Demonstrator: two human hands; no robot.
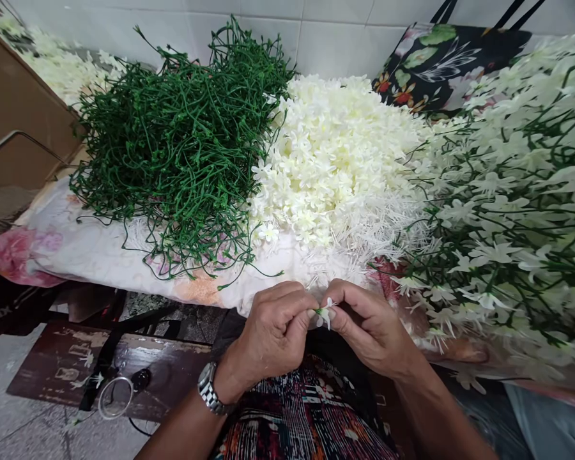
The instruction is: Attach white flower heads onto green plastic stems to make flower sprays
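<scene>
My left hand and my right hand meet just below the table edge, fingertips pinched together on one small white plastic flower with a short green stem end. A silver watch is on my left wrist. Above the hands lies a heap of loose white flower heads. To its left sits a tangled pile of green plastic stems. On the right is a mass of assembled sprigs, green stems carrying white flowers.
The piles rest on a floral cloth over the table. A dark flowered bag leans on the tiled wall. A low dark wooden board with a clear ring lies on the floor at left. Cardboard stands far left.
</scene>
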